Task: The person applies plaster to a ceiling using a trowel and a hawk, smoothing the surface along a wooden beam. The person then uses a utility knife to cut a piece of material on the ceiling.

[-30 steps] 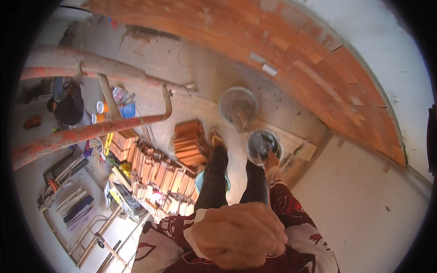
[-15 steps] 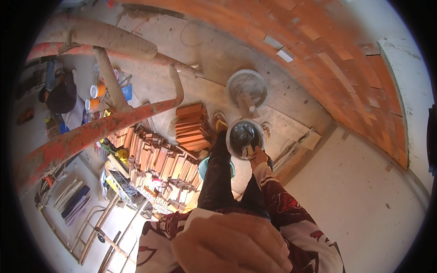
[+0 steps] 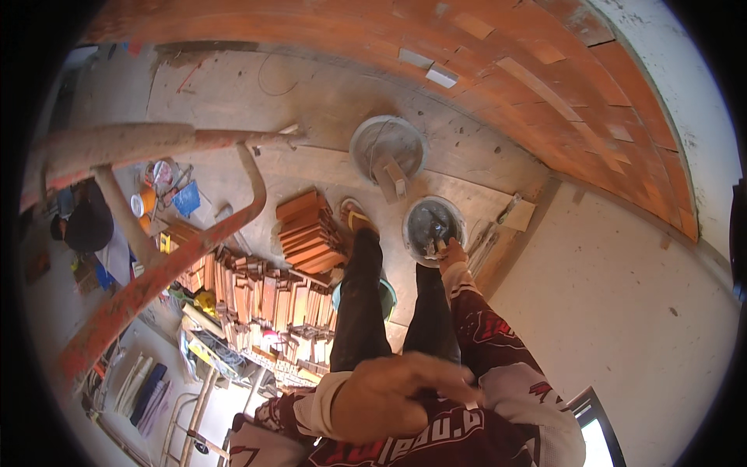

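By the lip of a round bucket (image 3: 408,233) holding dark, wet-looking grey material, my right hand (image 3: 453,254) is closed on a tool with a short light handle (image 3: 441,244). The tool's far end is down in the bucket, so its kind does not show. My left hand (image 3: 381,395) is raised close in front of my chest, holding nothing that I can see. Its fingers reach out to the right, partly blurred. Just beyond the bucket lies a wide round tub (image 3: 369,144), with a board-like piece (image 3: 389,175) at its near edge.
Stacked orange tiles (image 3: 307,229) lie left of my sandalled foot (image 3: 358,216), with more tile rows (image 3: 268,303) nearer. A rusty red metal frame (image 3: 179,268) crosses the left. A teal container (image 3: 389,300) shows behind my legs. Another person (image 3: 89,218) is far left. A brick-tiled wall (image 3: 506,86) rises beyond.
The view has shifted, and the bucket appears farther right. My left hand has turned, its fingers now stretching to the right. My right hand keeps its hold at the bucket.
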